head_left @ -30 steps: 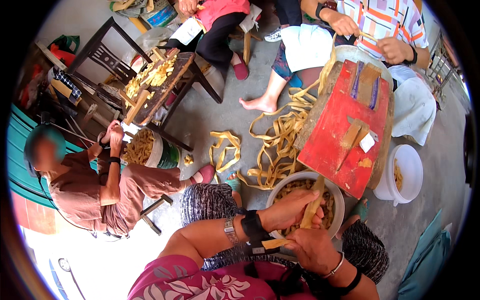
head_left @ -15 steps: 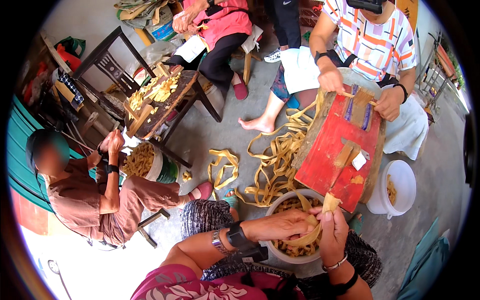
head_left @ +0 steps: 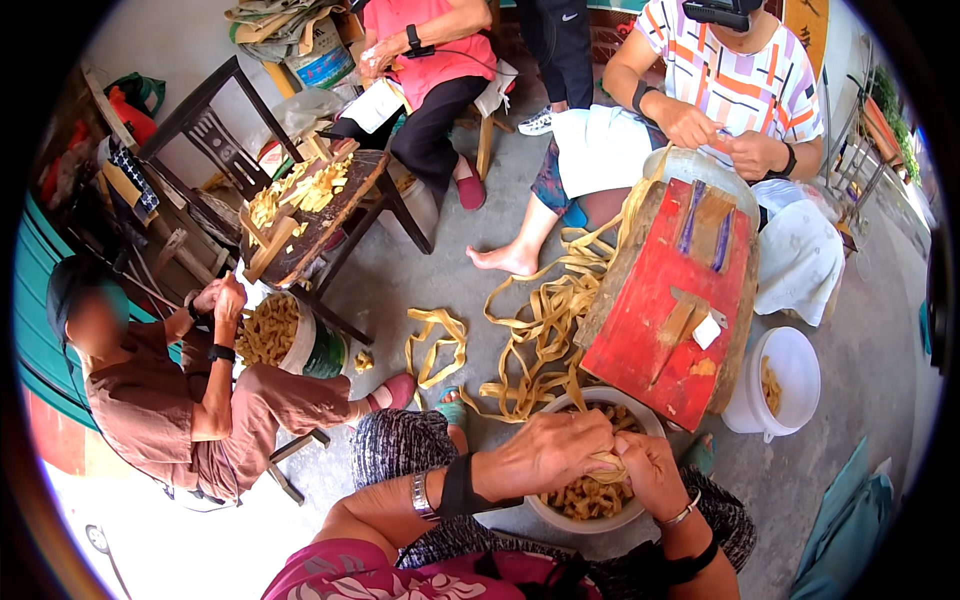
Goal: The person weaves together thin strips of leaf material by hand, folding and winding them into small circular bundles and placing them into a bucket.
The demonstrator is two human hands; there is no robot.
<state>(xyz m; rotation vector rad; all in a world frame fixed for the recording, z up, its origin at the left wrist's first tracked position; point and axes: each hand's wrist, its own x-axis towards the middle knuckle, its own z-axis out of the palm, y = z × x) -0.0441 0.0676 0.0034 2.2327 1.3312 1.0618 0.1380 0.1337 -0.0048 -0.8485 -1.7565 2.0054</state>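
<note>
Over a white tub (head_left: 553, 520) of short tan, knotted-looking pieces (head_left: 592, 497), my two hands work close together. A pale yellow flat strip (head_left: 606, 468), bunched and folded, is pinched between them. My left hand (head_left: 555, 452) grips it from the left with bent fingers. On the other side my right hand (head_left: 651, 474) has its fingers curled against the same bundle. Part of the strip is hidden behind the fingers. The tub stands between my knees, close to the near end of a red board (head_left: 650, 335).
Long yellow strips (head_left: 545, 325) lie heaped on the floor beyond the tub. A white bucket (head_left: 797, 375) stands right. A person (head_left: 730, 75) sits behind the board, another (head_left: 150, 385) at left beside a filled bucket (head_left: 320, 345). A dark chair (head_left: 335, 205) bears cut pieces.
My hands have come together, with the right lower and its upright strip end now folded into the bundle. The person opposite has drawn their hands back from the board.
</note>
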